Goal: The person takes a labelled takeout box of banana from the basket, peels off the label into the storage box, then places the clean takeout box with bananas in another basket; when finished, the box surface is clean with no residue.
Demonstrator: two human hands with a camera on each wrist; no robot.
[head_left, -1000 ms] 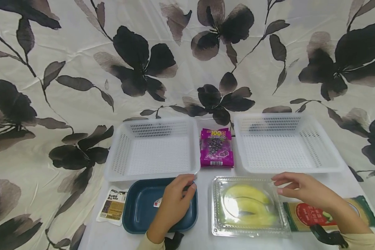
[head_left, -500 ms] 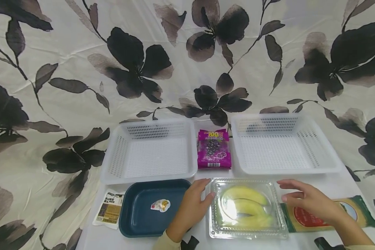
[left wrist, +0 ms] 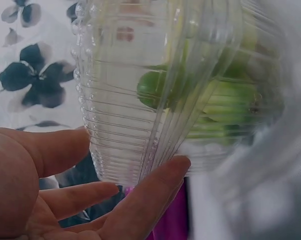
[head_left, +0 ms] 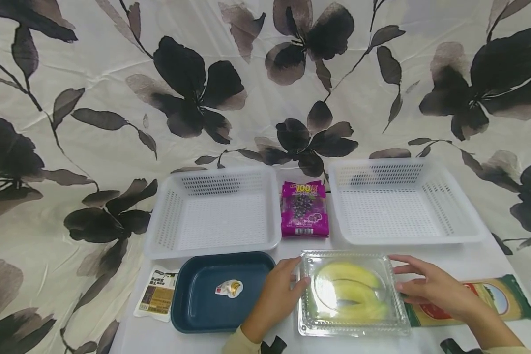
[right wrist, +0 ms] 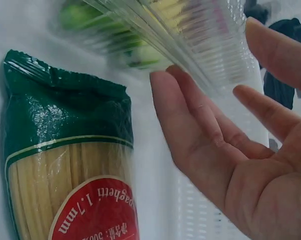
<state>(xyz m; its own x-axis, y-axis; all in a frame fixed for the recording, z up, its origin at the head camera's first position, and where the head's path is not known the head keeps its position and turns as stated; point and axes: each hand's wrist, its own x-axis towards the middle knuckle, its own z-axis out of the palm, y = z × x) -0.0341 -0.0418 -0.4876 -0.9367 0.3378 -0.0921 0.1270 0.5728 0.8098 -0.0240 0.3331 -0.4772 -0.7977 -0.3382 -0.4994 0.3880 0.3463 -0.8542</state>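
A clear plastic clamshell box (head_left: 353,328) with yellow bananas (head_left: 349,290) inside stands on the white table between both hands. My left hand (head_left: 276,300) is at its left side, thumb and fingertips at the wall; the left wrist view shows the fingers extended along the ribbed plastic (left wrist: 125,120). At the opposite side is my right hand (head_left: 444,292), its fingers spread and slightly bent. In the right wrist view the fingertips (right wrist: 163,87) reach the box's ribbed side. Green banana ends show through the plastic there. Neither hand visibly lifts the box.
A blue tray (head_left: 194,314) with a small banana-picture sticker lies left, beside a white-and-brown packet (head_left: 157,295). Two white baskets (head_left: 230,221) stand behind, a purple candy bag (head_left: 305,211) between them. A spaghetti pack (head_left: 495,300) lies partly under my right arm.
My left hand has moved right, from over the blue tray to the box's left side, uncovering the sticker. My right hand has shifted slightly and now meets the box's right edge.
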